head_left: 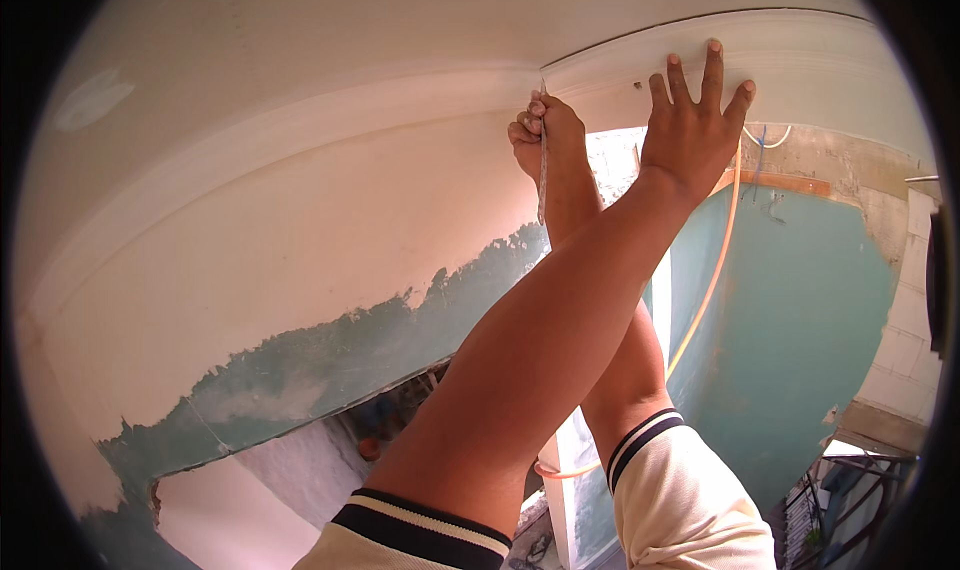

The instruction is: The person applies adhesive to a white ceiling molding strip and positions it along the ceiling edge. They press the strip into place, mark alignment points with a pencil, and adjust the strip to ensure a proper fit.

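My bare arms cross, the left one in front. My left hand [697, 125] is open, its fingers spread flat against a pale cornice moulding [820, 55] at the ceiling. A dark gap runs along that moulding's upper edge. My right hand [550, 135] is closed round a thin flat blade-like tool [543, 175], seen nearly edge-on and smeared pale. Its tip points up at the joint where the moulding meets the smooth cornice [330, 110] on the left. The tool's exact kind cannot be made out.
Below the left cornice, the wall is cream above ragged green paint [330, 350]. An orange hose [715, 270] hangs on the right before a green wall [800, 310]. White blocks [905, 315] and dark metal bars [850, 500] stand at the far right. An opening [310, 460] lies lower left.
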Available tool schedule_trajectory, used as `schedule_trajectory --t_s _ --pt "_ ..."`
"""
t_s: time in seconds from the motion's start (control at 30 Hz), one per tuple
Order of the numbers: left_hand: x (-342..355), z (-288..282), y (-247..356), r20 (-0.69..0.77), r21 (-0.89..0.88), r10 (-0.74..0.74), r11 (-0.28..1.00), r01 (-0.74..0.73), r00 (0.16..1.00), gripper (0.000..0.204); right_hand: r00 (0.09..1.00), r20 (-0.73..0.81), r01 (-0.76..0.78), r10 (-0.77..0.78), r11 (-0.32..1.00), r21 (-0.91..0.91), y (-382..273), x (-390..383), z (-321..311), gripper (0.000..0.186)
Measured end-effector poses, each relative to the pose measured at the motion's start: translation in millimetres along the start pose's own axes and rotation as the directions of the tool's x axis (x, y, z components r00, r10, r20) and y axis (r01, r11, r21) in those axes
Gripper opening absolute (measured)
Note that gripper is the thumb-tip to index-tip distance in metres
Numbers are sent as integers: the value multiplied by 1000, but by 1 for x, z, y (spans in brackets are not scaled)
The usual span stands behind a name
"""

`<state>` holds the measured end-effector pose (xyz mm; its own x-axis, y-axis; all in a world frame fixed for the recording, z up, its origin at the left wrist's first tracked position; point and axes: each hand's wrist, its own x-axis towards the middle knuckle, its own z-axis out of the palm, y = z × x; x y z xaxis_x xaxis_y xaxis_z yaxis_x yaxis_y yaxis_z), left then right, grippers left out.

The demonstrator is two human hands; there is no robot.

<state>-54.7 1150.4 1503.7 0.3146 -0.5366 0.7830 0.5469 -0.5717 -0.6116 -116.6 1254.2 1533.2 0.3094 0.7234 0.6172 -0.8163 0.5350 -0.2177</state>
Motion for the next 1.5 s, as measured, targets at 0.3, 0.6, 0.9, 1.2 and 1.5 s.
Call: schedule_trajectory --t_s 0.3,0.6,0.9,1.2,1.5 --pt "0 0 -4 4 23 7 1000 -7 1000 60 999 -33 2 -1 1000 15 1 -6 15 19" --pt "2 -1 0 -30 20 13 1000 -12 999 62 999 -35 38 -37 999 12 0 -7 16 18" --pt "2 -4 -4 -19 2 13 1000 -13 1000 63 1000 -11 15 -14 996 87 0 -12 18 17" --pt "7 -5 -1 -33 37 38 999 -36 999 63 999 34 32 -34 998 44 -2 -1 12 16" --pt "4 -2 -2 -34 44 44 998 -42 998 63 1000 13 25 -26 997 72 -6 -13 20 16"
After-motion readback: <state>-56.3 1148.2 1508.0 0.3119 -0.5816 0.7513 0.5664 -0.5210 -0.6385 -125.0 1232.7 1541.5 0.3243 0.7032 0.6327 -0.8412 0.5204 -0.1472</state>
